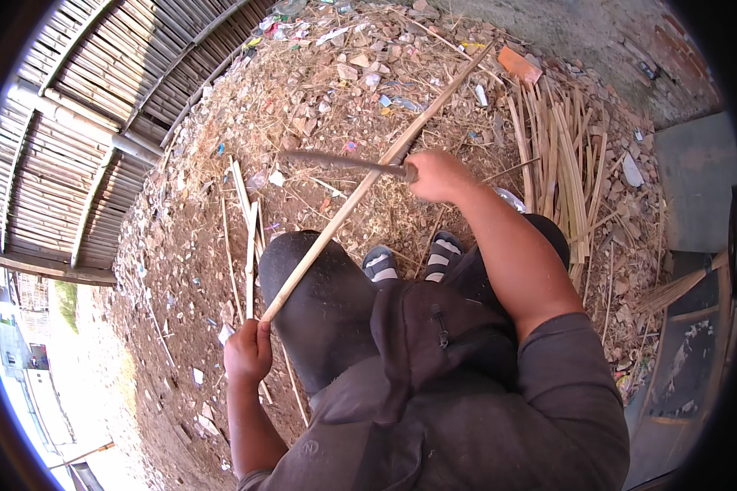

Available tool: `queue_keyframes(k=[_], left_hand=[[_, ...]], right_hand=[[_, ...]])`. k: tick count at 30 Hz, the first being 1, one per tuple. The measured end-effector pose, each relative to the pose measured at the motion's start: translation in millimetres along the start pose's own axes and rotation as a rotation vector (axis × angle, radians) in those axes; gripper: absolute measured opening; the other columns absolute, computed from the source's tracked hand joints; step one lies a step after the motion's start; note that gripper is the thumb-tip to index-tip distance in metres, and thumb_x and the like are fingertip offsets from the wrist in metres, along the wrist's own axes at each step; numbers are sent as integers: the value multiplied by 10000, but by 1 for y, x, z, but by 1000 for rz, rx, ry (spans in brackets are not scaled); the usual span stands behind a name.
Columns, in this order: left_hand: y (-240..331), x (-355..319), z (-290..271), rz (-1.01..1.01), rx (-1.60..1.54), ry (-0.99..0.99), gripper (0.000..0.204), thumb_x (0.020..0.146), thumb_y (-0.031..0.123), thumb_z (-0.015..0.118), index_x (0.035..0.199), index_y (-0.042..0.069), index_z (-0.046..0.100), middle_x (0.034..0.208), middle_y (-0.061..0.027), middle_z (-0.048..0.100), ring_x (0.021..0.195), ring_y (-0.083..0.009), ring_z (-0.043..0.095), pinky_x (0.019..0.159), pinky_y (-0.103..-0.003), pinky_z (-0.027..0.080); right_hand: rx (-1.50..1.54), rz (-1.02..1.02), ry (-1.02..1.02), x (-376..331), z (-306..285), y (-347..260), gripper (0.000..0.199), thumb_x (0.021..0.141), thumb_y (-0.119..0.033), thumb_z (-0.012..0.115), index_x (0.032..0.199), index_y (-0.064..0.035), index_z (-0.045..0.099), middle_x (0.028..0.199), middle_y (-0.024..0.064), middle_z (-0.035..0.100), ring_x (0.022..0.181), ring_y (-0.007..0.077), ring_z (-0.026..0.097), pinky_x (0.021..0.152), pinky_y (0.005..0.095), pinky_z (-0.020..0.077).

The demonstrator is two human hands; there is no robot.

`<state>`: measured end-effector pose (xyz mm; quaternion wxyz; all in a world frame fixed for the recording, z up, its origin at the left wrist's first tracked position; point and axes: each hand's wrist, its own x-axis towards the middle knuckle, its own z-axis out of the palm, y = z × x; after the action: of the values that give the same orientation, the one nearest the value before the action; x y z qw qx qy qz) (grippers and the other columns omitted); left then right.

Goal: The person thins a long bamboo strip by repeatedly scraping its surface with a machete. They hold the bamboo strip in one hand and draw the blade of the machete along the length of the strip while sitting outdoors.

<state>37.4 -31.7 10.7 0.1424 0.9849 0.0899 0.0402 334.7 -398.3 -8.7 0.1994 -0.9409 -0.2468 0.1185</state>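
Note:
A long, pale bamboo strip [340,217] runs slantwise from my left knee up to the far right. My left hand [248,352] is closed around its near end, thumb on top. In my right hand [440,176] is the handle of a dark, narrow-bladed knife [336,160]. Its blade points left and crosses the strip just past the middle; whether the edge bites into the wood I cannot tell. The strip passes over my left thigh, and its far end rises beyond the right hand.
Split bamboo strips [561,155] lie heaped on the right, near an orange brick piece [519,65]. Several shorter strips [251,254] lie beside my left knee. A bamboo-slat wall [65,155] stands left, a rough wall [598,49] far right. Rubble and litter cover the ground.

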Motion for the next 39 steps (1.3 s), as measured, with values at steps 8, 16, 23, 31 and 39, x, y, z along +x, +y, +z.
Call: queue_keyframes(k=[8, 16, 23, 31, 39], left_hand=[[-3, -12, -16, -23, 24, -6, 376, 1018, 332, 528, 763, 57, 536, 617, -176, 592, 579, -433, 586, 523, -526, 427], [-17, -15, 8, -37, -175, -40, 373, 1028, 301, 523, 764, 39, 540, 604, -194, 566, 568, -428, 573, 527, -502, 421], [-16, -21, 0, -63, -88, -6, 374, 1026, 309, 522, 763, 44, 545, 599, -188, 563, 569, -432, 570, 525, -504, 422], [-3, -18, -3, -43, -35, -24, 361, 1018, 294, 520, 756, 46, 535, 603, -193, 569, 580, -439, 575, 536, -527, 426], [-13, -25, 7, -17, -132, -13, 346, 1010, 262, 539, 743, 42, 520, 584, -183, 559, 542, -412, 565, 511, -487, 420]], right_hand=[[200, 138, 132, 0, 10, 1, 208, 783, -219, 676, 921, -63, 687, 863, 175, 697, 815, 340, 691, 754, 451, 545], [160, -52, 11, 10, 26, 12, 284, 742, -209, 664, 996, -85, 692, 924, 172, 706, 925, 372, 686, 804, 472, 546], [-71, -81, -47, -14, -3, -57, 252, 747, -190, 657, 981, -105, 697, 916, 173, 709, 896, 386, 681, 792, 486, 546], [29, 106, 99, 9, 10, 10, 181, 795, -200, 625, 939, -129, 707, 918, 165, 716, 894, 373, 689, 778, 502, 553], [141, 57, 122, 0, 1, -14, 159, 763, -187, 670, 882, -82, 676, 808, 181, 685, 812, 395, 678, 744, 496, 534]])
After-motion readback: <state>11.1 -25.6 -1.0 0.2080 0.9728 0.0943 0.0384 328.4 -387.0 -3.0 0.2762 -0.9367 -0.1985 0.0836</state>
